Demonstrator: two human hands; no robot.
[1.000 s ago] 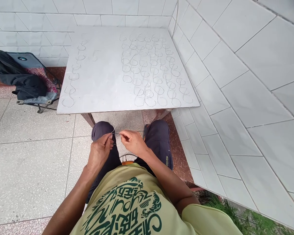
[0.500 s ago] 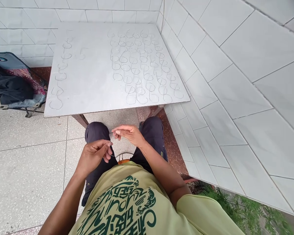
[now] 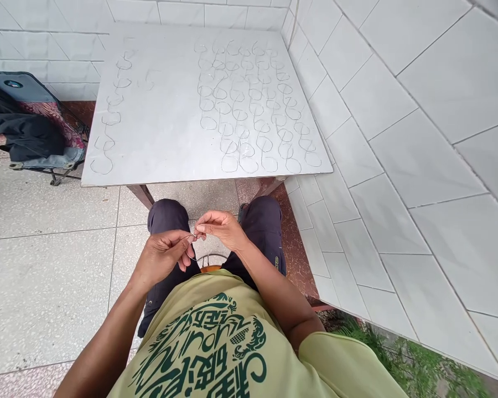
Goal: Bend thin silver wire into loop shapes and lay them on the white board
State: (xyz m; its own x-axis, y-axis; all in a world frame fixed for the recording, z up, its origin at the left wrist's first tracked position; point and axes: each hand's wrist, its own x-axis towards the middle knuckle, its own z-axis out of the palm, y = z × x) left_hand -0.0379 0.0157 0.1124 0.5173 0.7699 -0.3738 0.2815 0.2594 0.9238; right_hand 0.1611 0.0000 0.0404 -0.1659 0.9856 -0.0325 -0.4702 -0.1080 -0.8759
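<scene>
Over my lap, my left hand (image 3: 165, 253) pinches a thin, light wire-like strand (image 3: 195, 258) between thumb and fingertips. Part of the strand curves down below those fingers. My right hand (image 3: 222, 228) is closed in a pinch too, its fingertips meeting the left ones at the strand's upper end. The fingers hide most of that end. In front of my knees stands a white-topped table (image 3: 161, 149). Rows of thin curled lines (image 3: 249, 116) cover its right side, and a column of similar curls (image 3: 108, 121) runs down its left; whether they are loose strands or drawn marks I cannot tell.
A folding chair (image 3: 37, 99) with dark cloth (image 3: 33, 135) on it stands left of the table. White tiled walls border the table behind and at right. Speckled floor (image 3: 45, 276) spreads to the left; green plants (image 3: 419, 354) show at lower right.
My two hands have come closer together, so their fingertips now meet at the strand. The view has shifted slightly, moving the table a little up and to the right.
</scene>
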